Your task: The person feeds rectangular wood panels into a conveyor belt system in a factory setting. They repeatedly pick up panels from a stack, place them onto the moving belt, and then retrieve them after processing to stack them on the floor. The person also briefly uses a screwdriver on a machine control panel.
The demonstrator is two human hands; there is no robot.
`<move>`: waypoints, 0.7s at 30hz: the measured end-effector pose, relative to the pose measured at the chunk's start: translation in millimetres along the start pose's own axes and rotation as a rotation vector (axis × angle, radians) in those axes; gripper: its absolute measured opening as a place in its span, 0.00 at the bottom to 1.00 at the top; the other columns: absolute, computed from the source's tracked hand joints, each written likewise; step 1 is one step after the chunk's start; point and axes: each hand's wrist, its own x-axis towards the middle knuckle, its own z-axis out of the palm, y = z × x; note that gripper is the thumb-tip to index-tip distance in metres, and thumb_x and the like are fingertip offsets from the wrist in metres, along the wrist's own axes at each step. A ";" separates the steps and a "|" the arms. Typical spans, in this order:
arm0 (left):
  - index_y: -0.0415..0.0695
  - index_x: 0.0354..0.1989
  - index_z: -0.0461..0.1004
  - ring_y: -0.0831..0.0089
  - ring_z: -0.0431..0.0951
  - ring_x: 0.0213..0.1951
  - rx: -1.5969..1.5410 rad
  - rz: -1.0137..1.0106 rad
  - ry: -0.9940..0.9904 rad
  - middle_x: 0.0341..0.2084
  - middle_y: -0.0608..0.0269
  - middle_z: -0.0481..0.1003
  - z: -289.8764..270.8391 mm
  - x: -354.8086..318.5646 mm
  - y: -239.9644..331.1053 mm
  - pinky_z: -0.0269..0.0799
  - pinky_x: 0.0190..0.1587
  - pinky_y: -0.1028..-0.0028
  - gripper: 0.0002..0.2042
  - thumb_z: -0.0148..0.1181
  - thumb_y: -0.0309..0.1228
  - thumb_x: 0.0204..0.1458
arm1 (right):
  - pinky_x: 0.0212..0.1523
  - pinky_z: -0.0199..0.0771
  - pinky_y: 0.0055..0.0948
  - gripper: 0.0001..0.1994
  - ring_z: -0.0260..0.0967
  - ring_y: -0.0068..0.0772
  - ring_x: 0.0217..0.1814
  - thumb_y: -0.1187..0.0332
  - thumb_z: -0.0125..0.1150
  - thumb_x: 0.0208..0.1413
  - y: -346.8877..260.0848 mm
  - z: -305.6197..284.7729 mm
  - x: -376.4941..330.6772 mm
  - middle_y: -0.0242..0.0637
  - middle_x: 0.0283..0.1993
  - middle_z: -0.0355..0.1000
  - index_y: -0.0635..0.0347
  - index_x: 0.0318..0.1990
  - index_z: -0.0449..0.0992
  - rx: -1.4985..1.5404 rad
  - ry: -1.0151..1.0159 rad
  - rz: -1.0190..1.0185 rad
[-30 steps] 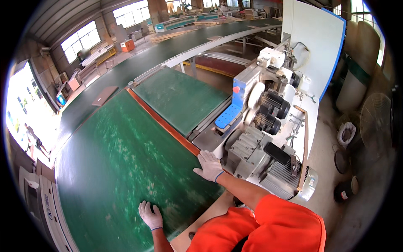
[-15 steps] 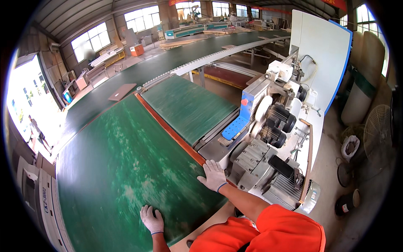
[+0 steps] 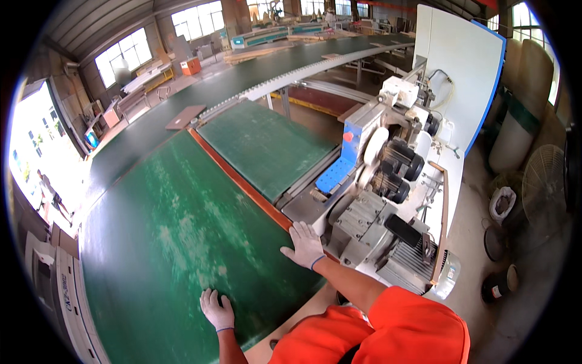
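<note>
Our left hand [image 3: 217, 310], in a white knit glove, lies palm-down and relaxed, fingers parted, on the broad, scuffed green surface [image 3: 163, 242]; our right hand [image 3: 305, 246], gloved alike, is splayed and unclenched at the long orange-red edge strip [image 3: 244, 182], just beside a grey metal gearbox [image 3: 362, 217]. Beyond, we spot a flat reddish-brown panel [image 3: 185, 117] on the dark green conveyor belt [image 3: 142, 132].

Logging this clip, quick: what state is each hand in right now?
Left hand: open, holding nothing, over the green belt.
Right hand: open, holding nothing, fingers at the orange-red rail.
</note>
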 end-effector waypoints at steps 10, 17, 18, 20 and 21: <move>0.36 0.49 0.79 0.39 0.75 0.62 0.048 0.009 0.003 0.56 0.43 0.78 1.2 -2.6 0.2 0.67 0.70 0.45 0.14 0.65 0.30 0.56 | 0.85 0.42 0.57 0.46 0.45 0.63 0.86 0.37 0.57 0.64 -0.4 -1.0 3.4 0.59 0.82 0.53 0.70 0.76 0.60 0.004 -0.045 0.020; 0.36 0.48 0.79 0.38 0.74 0.63 0.022 -0.016 -0.019 0.57 0.44 0.78 0.1 1.8 0.2 0.66 0.70 0.43 0.14 0.64 0.31 0.56 | 0.85 0.42 0.56 0.46 0.44 0.62 0.87 0.37 0.56 0.65 -0.3 3.3 5.8 0.58 0.83 0.53 0.69 0.76 0.60 0.005 -0.052 0.044; 0.36 0.48 0.80 0.38 0.74 0.63 0.017 -0.019 -0.022 0.57 0.44 0.78 0.6 2.0 -0.6 0.66 0.70 0.43 0.14 0.64 0.31 0.56 | 0.85 0.42 0.55 0.46 0.44 0.61 0.87 0.37 0.57 0.65 -0.4 3.4 6.1 0.58 0.83 0.53 0.69 0.76 0.60 0.004 -0.051 0.045; 0.36 0.48 0.80 0.38 0.74 0.63 0.016 -0.022 -0.022 0.57 0.44 0.78 2.2 2.1 -2.2 0.66 0.70 0.44 0.14 0.64 0.31 0.56 | 0.85 0.42 0.55 0.46 0.44 0.61 0.87 0.37 0.57 0.64 -0.7 3.7 5.9 0.58 0.83 0.53 0.68 0.76 0.60 0.009 -0.054 0.057; 0.36 0.48 0.80 0.38 0.74 0.63 0.020 -0.023 -0.020 0.57 0.44 0.78 3.2 2.7 -1.9 0.65 0.70 0.44 0.14 0.65 0.31 0.56 | 0.85 0.42 0.55 0.46 0.44 0.61 0.87 0.37 0.57 0.64 -0.6 3.4 6.4 0.57 0.83 0.53 0.68 0.76 0.60 0.011 -0.056 0.063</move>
